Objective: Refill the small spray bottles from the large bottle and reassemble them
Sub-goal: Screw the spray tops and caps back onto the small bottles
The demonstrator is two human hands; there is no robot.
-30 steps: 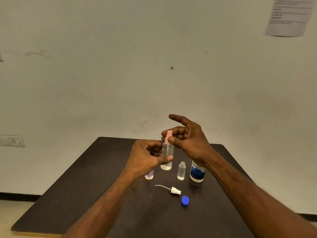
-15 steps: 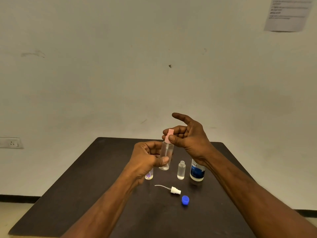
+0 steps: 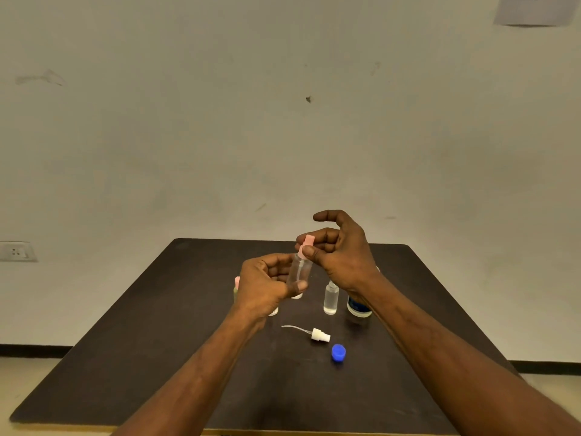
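My left hand [image 3: 267, 284] grips the body of a clear small spray bottle [image 3: 300, 270], held above the table. My right hand [image 3: 338, 250] pinches its pink spray head [image 3: 306, 245] between thumb and fingers. An open small clear bottle [image 3: 331, 298] stands on the dark table [image 3: 157, 341], with the large bottle [image 3: 358, 308] and its blue label beside it, mostly hidden by my right wrist. A white spray head with its tube [image 3: 317, 335] and a blue cap [image 3: 338, 353] lie in front. Another small bottle with a pink top [image 3: 236, 286] peeks from behind my left hand.
The table stands against a plain wall. A wall socket [image 3: 15, 251] is at the left and a paper sheet [image 3: 534, 9] hangs at the top right. The floor shows past the table's left and right edges.
Both hands have lifted the pink-topped bottle slightly off the table and tilted it; my right fingers have shifted around the pink head.
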